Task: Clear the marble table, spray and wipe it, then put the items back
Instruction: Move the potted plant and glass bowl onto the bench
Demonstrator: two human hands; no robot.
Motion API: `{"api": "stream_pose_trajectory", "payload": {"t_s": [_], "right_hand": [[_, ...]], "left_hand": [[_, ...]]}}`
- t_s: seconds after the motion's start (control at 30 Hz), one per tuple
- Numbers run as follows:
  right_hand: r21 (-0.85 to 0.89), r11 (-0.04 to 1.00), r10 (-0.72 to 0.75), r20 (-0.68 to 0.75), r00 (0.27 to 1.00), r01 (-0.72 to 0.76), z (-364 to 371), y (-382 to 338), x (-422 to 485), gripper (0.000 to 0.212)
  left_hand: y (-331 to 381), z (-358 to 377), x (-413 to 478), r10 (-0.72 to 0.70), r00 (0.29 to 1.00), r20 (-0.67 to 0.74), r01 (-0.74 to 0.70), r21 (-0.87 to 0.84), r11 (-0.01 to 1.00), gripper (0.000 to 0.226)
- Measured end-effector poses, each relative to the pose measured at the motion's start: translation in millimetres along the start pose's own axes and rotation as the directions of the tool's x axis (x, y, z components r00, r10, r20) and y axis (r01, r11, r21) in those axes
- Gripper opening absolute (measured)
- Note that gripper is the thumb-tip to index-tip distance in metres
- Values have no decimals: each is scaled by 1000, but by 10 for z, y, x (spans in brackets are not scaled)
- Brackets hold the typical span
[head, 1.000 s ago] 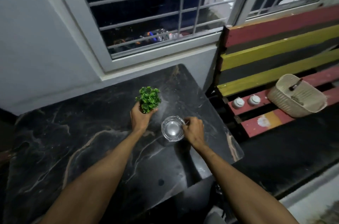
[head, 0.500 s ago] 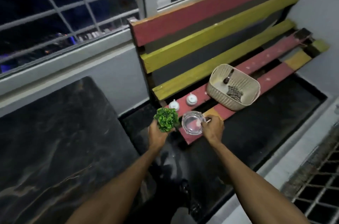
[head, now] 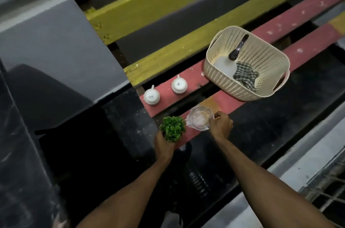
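Note:
My left hand [head: 164, 143] grips the base of a small green plant [head: 172, 128], held at the near end of the front red slat of the bench [head: 233, 103]. My right hand [head: 221, 124] holds the rim of a clear glass ashtray [head: 200, 120], which sits on or just above that same slat, right of the plant. Two small white lidded jars [head: 151, 96] [head: 179, 85] stand on the rear red slat. The black marble table [head: 11, 134] shows only as a dark edge at far left.
A cream plastic basket [head: 265, 59] rests on the bench to the right, holding a spray bottle [head: 238, 48] and a checked cloth [head: 244, 76]. Yellow and red backrest slats rise behind. Dark floor lies below the bench, with a pale ledge at lower right.
Both hands carried the plant and ashtray from the marble table over to the bench; they are now lower, at the front red slat, and the view has swung right and down.

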State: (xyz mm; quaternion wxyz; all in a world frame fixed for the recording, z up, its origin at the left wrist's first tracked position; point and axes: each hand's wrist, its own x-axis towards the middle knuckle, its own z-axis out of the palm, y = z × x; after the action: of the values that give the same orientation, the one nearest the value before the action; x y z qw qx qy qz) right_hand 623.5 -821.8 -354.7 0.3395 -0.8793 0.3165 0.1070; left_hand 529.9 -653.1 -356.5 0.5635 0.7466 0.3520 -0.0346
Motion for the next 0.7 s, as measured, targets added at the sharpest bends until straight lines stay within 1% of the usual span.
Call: {"api": "stream_pose_trajectory", "payload": {"t_s": [0.07,0.17,0.33,0.43,0.53,0.6,0.7], "right_hand": [[-9,1000,-22,13,1000,22,76,102,77,10],[-26,998,-58,27,998,58,133,185,130,6],[8,998,-57,73,996,57,124,206,138,3],[0,999,-51,134,990,52,88,219,172,14],[-6,998,-54,171,984,56,38,217,177,23],[-19,998,-64,161,985,68,4,200,138,28],[-41,994,-93,111,989,98,-59,163,-5,35]], "left_hand": [[-72,76,47,37,999,-12,-36,35,999,36],[-118,155,93,91,996,-24,-89,78,993,37],[-175,176,125,63,998,7,-64,130,990,51],[-157,166,124,72,996,46,-78,155,985,55],[-85,117,105,106,991,85,-119,159,980,77],[-87,64,88,117,987,112,-134,159,978,80],[-145,-69,39,104,982,158,-121,102,987,89]]}}
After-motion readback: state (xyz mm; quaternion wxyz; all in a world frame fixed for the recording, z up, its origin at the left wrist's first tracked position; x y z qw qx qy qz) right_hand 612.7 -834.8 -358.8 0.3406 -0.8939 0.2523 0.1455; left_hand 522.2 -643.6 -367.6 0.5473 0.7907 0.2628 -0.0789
